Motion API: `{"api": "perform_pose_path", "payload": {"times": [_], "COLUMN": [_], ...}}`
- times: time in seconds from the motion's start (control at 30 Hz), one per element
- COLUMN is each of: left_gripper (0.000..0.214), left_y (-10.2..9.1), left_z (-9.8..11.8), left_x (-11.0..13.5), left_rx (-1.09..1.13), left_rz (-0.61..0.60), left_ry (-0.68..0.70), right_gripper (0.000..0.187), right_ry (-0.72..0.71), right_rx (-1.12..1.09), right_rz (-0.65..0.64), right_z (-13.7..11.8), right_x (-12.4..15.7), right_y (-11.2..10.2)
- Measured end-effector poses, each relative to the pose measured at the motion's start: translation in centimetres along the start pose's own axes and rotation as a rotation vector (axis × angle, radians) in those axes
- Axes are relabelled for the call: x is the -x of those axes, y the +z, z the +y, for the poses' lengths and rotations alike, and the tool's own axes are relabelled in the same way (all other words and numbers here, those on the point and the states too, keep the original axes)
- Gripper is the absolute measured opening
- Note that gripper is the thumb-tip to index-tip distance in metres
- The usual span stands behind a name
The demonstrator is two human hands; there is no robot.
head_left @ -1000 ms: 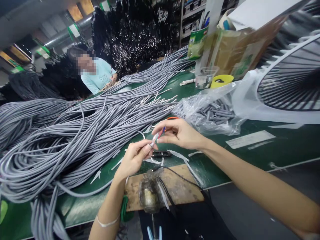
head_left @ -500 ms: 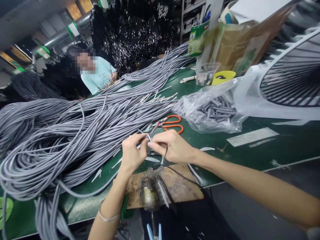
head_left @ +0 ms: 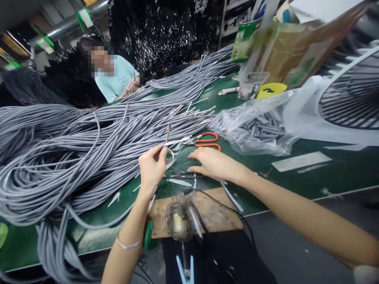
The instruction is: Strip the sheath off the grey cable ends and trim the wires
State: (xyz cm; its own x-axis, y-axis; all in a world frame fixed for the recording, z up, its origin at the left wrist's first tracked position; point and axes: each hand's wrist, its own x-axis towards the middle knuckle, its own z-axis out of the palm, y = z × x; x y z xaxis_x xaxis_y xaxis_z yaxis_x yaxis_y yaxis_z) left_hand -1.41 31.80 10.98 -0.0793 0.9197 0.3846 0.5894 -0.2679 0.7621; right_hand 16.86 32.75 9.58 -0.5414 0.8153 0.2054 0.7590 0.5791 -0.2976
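My left hand [head_left: 152, 165] is closed in a pinch on the end of a grey cable, from which thin coloured wires [head_left: 168, 133] and a white strip [head_left: 177, 140] stick out. My right hand [head_left: 213, 163] hovers over the green table with fingers and thumb apart, holding nothing. Beneath its fingertips lies a pair of small dark snips [head_left: 185, 174]; whether they touch is unclear. Just beyond that hand rest orange-handled scissors [head_left: 208, 141].
Long bundles of grey cable [head_left: 59, 157] cover the left. A plastic bag of short grey tubes [head_left: 263, 128] lies right, near a white fan [head_left: 349, 106]. A board [head_left: 213, 213] with a small motor-like device [head_left: 179, 221] sits in front. Another person [head_left: 120, 79] works across the table.
My right hand has let go of the cable end and moved right and down towards the snips. The left hand still pinches the cable, its coloured wires now pointing up.
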Motion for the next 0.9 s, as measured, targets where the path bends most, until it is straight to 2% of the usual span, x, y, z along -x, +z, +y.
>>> {"api": "perform_pose_path", "payload": {"times": [0.1, 0.2, 0.3, 0.37, 0.43, 0.5, 0.57, 0.7, 0.9], "left_gripper": [0.026, 0.025, 0.028, 0.028, 0.026, 0.023, 0.021, 0.020, 0.020], "left_y": [-0.2, -0.5, -0.7, -0.8, -0.7, -0.5, -0.4, -0.1, 0.2], "left_z": [0.2, 0.7, 1.1, 1.3, 1.4, 1.6, 1.7, 1.9, 1.8], "left_x": [0.2, 0.5, 0.7, 0.8, 0.9, 1.0, 1.2, 1.4, 1.7], "left_rx": [0.046, 0.064, 0.060, 0.067, 0.099, 0.141, 0.168, 0.171, 0.142], "left_rz": [0.012, -0.034, -0.088, -0.103, -0.105, -0.098, -0.097, -0.107, -0.122], "left_ry": [-0.005, -0.009, -0.030, -0.037, -0.027, -0.017, -0.015, -0.001, 0.013], "right_gripper": [0.011, 0.013, 0.019, 0.020, 0.023, 0.026, 0.032, 0.046, 0.043], "right_ry": [-0.221, -0.343, -0.247, -0.074, 0.103, 0.201, 0.187, 0.070, -0.020], "right_rx": [0.040, 0.092, 0.165, 0.178, 0.182, 0.170, 0.136, 0.108, 0.189], "right_rz": [0.063, 0.082, 0.094, 0.126, 0.216, 0.334, 0.412, 0.475, 0.610], "right_z": [-1.5, -2.7, -2.7, -2.3, -1.9, -1.7, -1.8, -2.2, -2.2], "right_x": [0.3, 0.5, 0.6, 0.5, 0.4, 0.3, 0.3, 0.5, 0.8], "right_y": [1.7, 3.1, 3.0, 2.1, 1.1, 0.4, 0.2, 0.7, 1.0]}}
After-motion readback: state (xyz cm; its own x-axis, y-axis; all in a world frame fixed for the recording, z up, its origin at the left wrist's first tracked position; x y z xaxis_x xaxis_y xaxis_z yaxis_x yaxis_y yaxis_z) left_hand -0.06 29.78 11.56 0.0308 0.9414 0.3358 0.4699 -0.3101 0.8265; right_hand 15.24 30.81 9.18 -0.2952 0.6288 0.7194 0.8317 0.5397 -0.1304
